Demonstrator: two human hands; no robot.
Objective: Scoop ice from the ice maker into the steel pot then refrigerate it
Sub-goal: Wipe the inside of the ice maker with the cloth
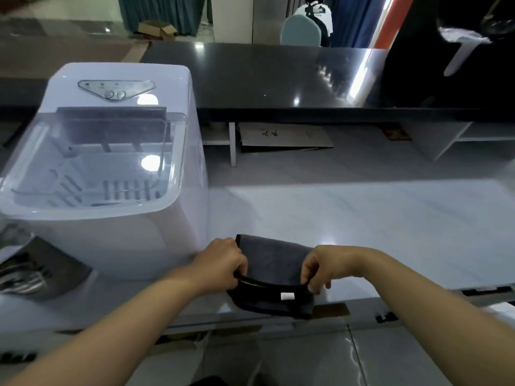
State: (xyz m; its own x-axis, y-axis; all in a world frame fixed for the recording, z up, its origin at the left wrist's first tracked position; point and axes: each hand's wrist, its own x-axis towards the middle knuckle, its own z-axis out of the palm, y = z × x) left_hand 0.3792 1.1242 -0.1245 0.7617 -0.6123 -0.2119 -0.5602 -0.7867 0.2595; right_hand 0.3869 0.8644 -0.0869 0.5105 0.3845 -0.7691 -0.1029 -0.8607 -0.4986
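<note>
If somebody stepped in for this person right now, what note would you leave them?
Hands: left hand and right hand each pinch the dark cloth at the white counter's near edge.
The ice maker stands just left of it, clear lid shut; no ice shows through.
The steel pot is not in view.
Done: nothing visible.
Left: find pot, open lid, scoop ice, refrigerate.

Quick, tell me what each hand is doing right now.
Left hand: grips the left edge of the dark cloth.
Right hand: pinches the cloth's right edge.
</note>
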